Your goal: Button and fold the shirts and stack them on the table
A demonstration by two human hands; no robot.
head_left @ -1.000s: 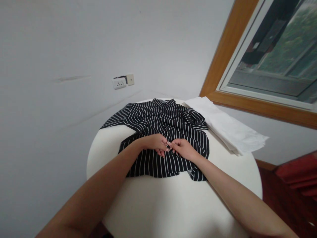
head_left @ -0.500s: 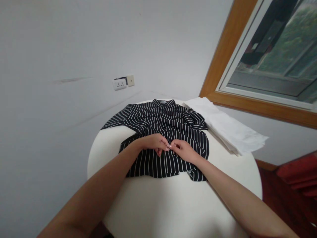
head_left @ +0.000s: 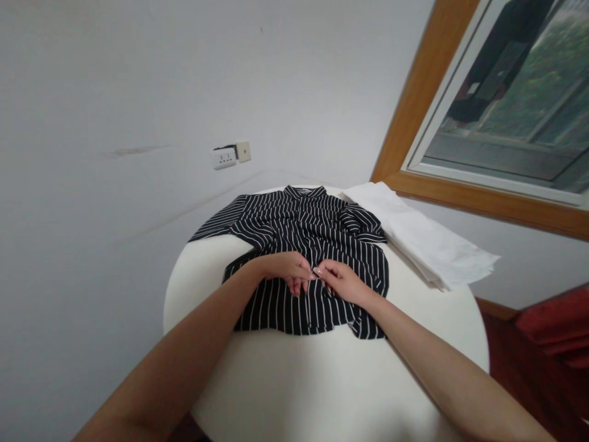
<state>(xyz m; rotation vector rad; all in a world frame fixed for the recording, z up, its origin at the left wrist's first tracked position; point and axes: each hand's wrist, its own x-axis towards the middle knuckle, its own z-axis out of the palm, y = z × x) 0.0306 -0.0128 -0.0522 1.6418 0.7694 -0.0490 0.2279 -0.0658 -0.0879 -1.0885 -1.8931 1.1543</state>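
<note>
A black shirt with white stripes (head_left: 317,245) lies front up on the white round table (head_left: 294,380), collar toward the wall, one sleeve spread left and the other bunched at the right. Over its lower front, my left hand (head_left: 292,269) pinches the cloth at the button line, the other fingers hanging loosely down. My right hand (head_left: 339,279) comes in from the right and pinches the shirt at nearly the same spot, fingertips almost touching those of the left. Any button between the fingertips is too small to make out.
A folded white sheet or bag (head_left: 423,239) lies on the table's right side, partly past its edge. Behind the table stands a grey-white wall with a power socket (head_left: 224,158). A wood-framed window (head_left: 497,110) is at upper right, and red fabric (head_left: 556,325) hangs at lower right.
My left hand's lower fingers have loosened and stretched downward. The fingertips of both hands have shifted slightly at the button line, and the shirt's front hem now hangs a little straighter.
</note>
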